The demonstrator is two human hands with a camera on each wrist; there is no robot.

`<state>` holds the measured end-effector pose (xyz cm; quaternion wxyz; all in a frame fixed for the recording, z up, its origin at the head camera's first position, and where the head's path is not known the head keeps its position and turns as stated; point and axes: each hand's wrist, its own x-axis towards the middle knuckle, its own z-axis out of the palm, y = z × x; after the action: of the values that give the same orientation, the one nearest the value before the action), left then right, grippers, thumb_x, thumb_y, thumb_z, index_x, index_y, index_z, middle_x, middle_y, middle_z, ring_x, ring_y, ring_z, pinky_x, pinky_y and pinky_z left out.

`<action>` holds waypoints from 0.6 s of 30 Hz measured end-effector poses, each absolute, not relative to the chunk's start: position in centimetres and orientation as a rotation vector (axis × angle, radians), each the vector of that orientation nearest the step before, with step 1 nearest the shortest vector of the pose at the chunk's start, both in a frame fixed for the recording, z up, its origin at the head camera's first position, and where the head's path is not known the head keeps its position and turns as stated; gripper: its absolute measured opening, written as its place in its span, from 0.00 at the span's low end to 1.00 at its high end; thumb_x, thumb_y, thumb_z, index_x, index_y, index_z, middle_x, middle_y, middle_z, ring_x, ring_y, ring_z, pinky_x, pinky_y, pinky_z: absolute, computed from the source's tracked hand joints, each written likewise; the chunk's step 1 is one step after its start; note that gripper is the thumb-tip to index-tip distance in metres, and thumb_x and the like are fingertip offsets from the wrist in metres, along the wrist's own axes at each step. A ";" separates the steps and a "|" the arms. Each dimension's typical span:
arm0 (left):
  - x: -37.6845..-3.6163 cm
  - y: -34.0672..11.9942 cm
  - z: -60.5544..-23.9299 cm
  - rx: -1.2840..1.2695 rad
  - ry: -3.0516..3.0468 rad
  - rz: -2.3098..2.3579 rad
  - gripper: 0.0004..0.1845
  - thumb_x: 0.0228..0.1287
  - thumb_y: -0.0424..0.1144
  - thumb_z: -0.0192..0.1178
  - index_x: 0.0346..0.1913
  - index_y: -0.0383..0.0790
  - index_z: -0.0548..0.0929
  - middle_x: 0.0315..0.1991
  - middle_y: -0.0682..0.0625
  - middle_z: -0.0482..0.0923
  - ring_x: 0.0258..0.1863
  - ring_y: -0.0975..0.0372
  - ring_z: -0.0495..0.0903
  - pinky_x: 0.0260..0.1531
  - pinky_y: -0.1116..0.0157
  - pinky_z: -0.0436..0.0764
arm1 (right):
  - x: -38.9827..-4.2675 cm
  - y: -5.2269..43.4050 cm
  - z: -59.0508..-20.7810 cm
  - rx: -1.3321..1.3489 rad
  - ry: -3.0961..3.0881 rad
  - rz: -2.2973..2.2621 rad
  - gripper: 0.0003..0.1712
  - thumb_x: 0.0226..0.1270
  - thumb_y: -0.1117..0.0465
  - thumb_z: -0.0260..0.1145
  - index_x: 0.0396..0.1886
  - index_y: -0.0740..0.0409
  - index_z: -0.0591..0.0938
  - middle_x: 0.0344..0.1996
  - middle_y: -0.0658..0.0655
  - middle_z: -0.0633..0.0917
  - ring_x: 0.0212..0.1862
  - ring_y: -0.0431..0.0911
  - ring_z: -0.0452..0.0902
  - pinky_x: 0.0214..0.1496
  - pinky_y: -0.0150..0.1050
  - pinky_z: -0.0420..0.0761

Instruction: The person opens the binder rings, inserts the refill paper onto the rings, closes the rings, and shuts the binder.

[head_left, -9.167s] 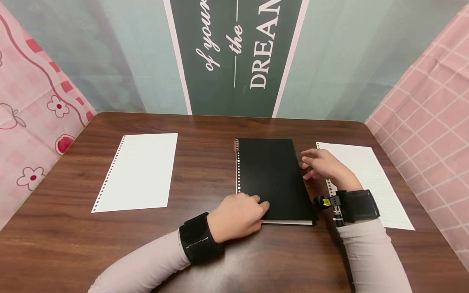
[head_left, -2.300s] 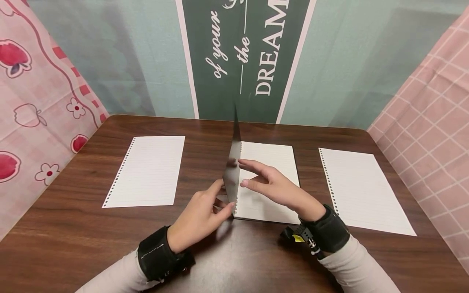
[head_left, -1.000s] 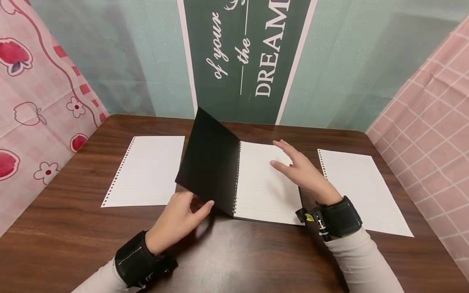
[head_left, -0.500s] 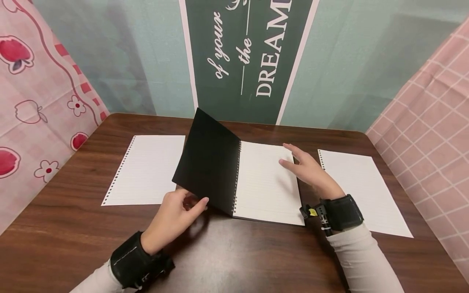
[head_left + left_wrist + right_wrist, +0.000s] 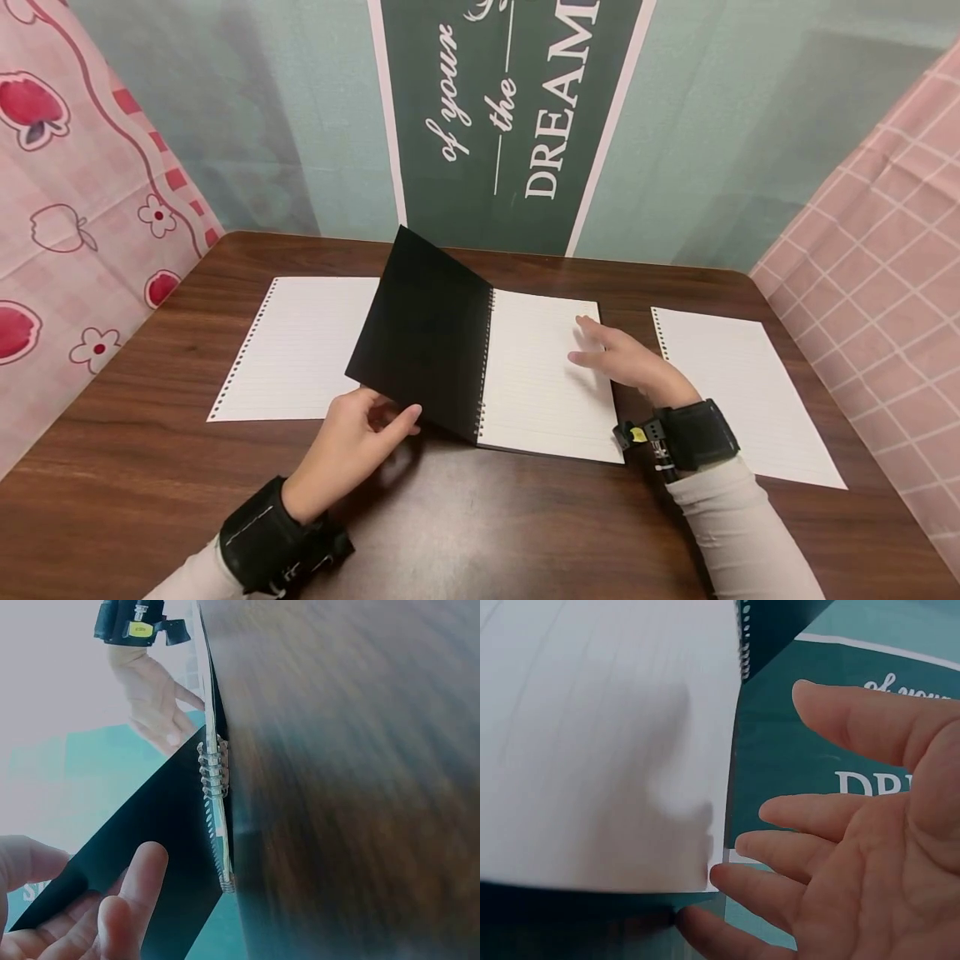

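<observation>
Pinching the black notebook cover in left grip, hovering unclenched right grip over the lined page, possibly risking a dropped cover by loosening early.

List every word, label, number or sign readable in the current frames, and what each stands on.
"of your": dark green panel, sideways
"the": same panel
"DREAM": same panel, reaching the head view's top edge
Yellow tag by the right wrist: too small to read
Notebook: no readable words
</observation>
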<state>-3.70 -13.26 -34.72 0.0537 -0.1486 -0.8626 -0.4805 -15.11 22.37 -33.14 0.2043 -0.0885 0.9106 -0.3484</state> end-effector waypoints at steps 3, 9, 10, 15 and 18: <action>-3.7 -13.4 -34.8 -0.438 -2.610 -1.513 0.04 0.66 0.36 0.65 0.39 0.38 0.84 0.25 0.53 0.88 0.24 0.63 0.86 0.26 0.70 0.80 | -15.2 22.4 -33.5 -0.259 2.550 -0.957 0.45 0.75 0.53 0.59 0.80 0.62 0.47 0.79 0.68 0.45 0.80 0.64 0.37 0.76 0.64 0.46; -3.6 -13.8 -34.8 -0.413 -2.572 -1.582 0.05 0.66 0.35 0.65 0.40 0.36 0.85 0.26 0.51 0.88 0.26 0.61 0.88 0.27 0.69 0.81 | -15.2 22.2 -33.6 -0.282 2.559 -0.922 0.44 0.75 0.55 0.58 0.79 0.64 0.47 0.79 0.69 0.45 0.80 0.65 0.37 0.77 0.63 0.45; -3.6 -13.9 -34.8 -0.409 -2.566 -1.598 0.05 0.66 0.35 0.65 0.40 0.36 0.84 0.26 0.51 0.88 0.26 0.60 0.88 0.27 0.69 0.81 | -15.2 22.2 -33.6 -0.282 2.558 -0.918 0.44 0.75 0.55 0.58 0.79 0.64 0.47 0.79 0.70 0.46 0.80 0.65 0.37 0.77 0.63 0.45; -3.5 -14.2 -34.9 -0.383 -2.555 -1.680 0.07 0.67 0.36 0.64 0.41 0.35 0.84 0.26 0.49 0.88 0.27 0.60 0.88 0.29 0.69 0.80 | -15.0 22.0 -33.5 -0.290 2.555 -0.886 0.45 0.75 0.53 0.59 0.78 0.67 0.48 0.78 0.71 0.48 0.79 0.66 0.39 0.77 0.62 0.46; -3.6 -14.2 -34.9 -0.368 -2.559 -1.714 0.08 0.68 0.37 0.63 0.41 0.34 0.85 0.26 0.49 0.88 0.27 0.60 0.88 0.30 0.70 0.80 | -15.0 22.0 -33.5 -0.295 2.559 -0.854 0.43 0.74 0.54 0.59 0.77 0.70 0.51 0.78 0.72 0.48 0.79 0.66 0.39 0.77 0.62 0.46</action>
<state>-3.55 -14.21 -34.88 0.0198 -0.1185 -0.8248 -0.5525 -14.97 21.96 -33.45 0.2121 -0.1063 0.9215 -0.3075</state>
